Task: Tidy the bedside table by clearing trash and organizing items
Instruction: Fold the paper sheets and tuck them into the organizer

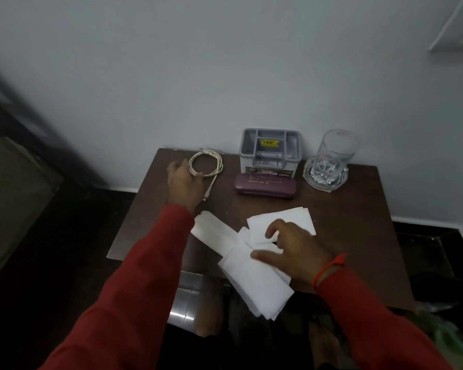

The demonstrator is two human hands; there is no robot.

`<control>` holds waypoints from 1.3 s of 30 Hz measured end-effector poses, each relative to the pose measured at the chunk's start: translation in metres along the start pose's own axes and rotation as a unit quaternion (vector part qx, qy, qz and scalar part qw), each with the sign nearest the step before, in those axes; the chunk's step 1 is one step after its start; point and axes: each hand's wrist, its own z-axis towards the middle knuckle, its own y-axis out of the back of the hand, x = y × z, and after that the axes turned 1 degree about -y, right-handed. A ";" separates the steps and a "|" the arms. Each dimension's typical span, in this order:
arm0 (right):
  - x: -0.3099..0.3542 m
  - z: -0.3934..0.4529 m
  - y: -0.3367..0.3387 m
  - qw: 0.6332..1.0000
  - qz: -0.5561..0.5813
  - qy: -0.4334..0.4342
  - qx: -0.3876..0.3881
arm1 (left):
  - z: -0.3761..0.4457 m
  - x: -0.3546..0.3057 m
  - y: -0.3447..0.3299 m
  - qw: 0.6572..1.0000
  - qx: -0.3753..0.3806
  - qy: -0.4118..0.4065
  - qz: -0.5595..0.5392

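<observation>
Fingers (271, 231) of the right hand (294, 249) spread loosely over the loose white paper sheets (254, 279), thumb and forefinger apart, tips pressing or about to pinch the top sheet; nothing lifted yet. Left hand (183, 185) lies on the near-left edge of the coiled cream charging cable (205, 164), fingers curled at the loop; whether they actually pinch the cord I cannot tell, since the back of the hand hides the tips.

Head view, the only one. Dark brown wooden bedside table (358, 209) against a pale wall. Papers fan across the front of the top, some overhanging the near edge. Cable sits at the back left, its plug end trailing toward the papers.

Step in hand, as I judge it: gathering the scattered sheets as trash or into one stack, while the other hand steadies the cable. Next move calls for sweeping the sheets together before lifting, or the overhanging ones may slide off.

Around: grey plastic compartment organiser (270, 150) with a yellow sticker at the back centre, purple hard spectacle case (265, 184) just in front of it, clear faceted drinking glass (332, 158) on a clear coaster at the back right. All well apart from both hands; nothing blocks the papers.
</observation>
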 end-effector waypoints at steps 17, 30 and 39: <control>-0.002 0.002 0.006 0.978 0.176 -0.035 -0.102 | -0.105 -0.030 -0.003 0.971 0.096 0.080 -0.205; 0.002 0.011 0.021 0.906 0.406 0.022 -0.121 | -0.113 -0.050 -0.008 0.808 0.273 0.234 -0.467; -0.027 0.009 -0.002 0.995 -0.042 0.028 -0.087 | -0.096 -0.046 0.010 0.801 0.149 0.230 -0.533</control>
